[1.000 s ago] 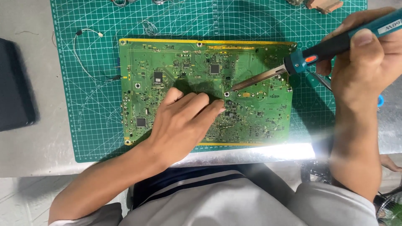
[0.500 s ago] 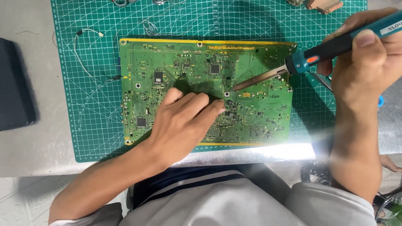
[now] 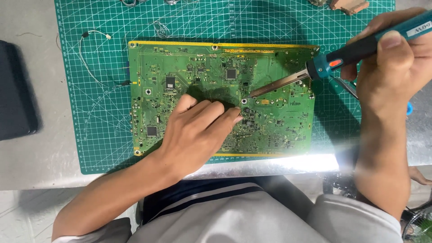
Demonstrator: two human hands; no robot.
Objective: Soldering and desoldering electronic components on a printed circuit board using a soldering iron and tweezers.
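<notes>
The right hand (image 3: 396,58) grips a soldering iron (image 3: 342,56) whose tip touches the middle of the green board (image 3: 270,130), the left hand (image 3: 198,130) lies on it with loosely curled fingers holding nothing, and the board rests on the mat (image 3: 103,135) near the desk's front edge.

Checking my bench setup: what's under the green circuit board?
A green cutting mat with a white grid lies under the circuit board, showing around every edge. The part beneath the board is hidden.
</notes>
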